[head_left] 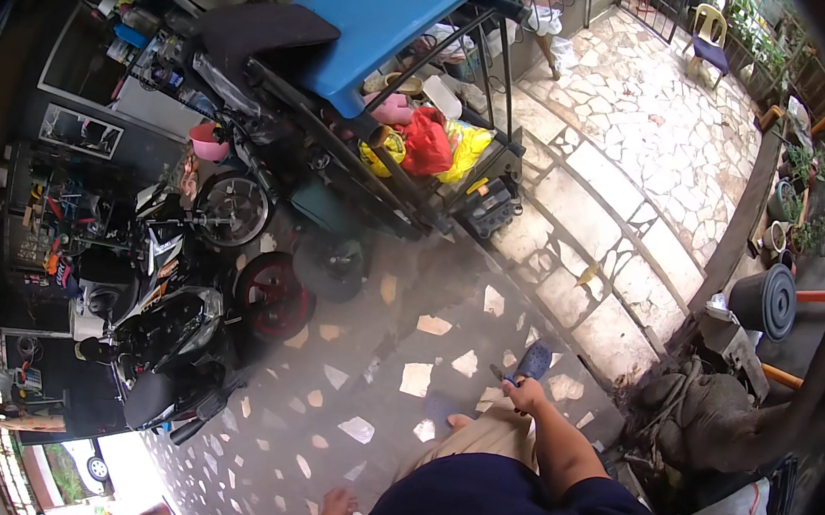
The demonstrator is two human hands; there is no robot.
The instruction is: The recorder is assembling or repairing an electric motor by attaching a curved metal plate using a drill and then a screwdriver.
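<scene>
My right hand (523, 396) is closed around a slim dark hand tool (498, 373), held in front of my body above one blue clog (535, 359). Its exact kind is too small to make out. Low on the left, my left hand (338, 506) hangs beside my body with loose fingers and nothing seen in it. Beneath me lies a dark floor (385, 375) set with pale stone pieces. A black tool case (490, 210) with a yellow part stands ahead, beside the metal frame of a blue-topped cart (398, 15).
Motorcycles (168, 332) stand along the left. Red and yellow bags (427, 143) fill the cart's lower shelf. Pale stone steps (578, 210) lead to a paved yard with a chair (709, 42). At right are a thick tree trunk (717, 420) and a dark lidded bin (765, 300).
</scene>
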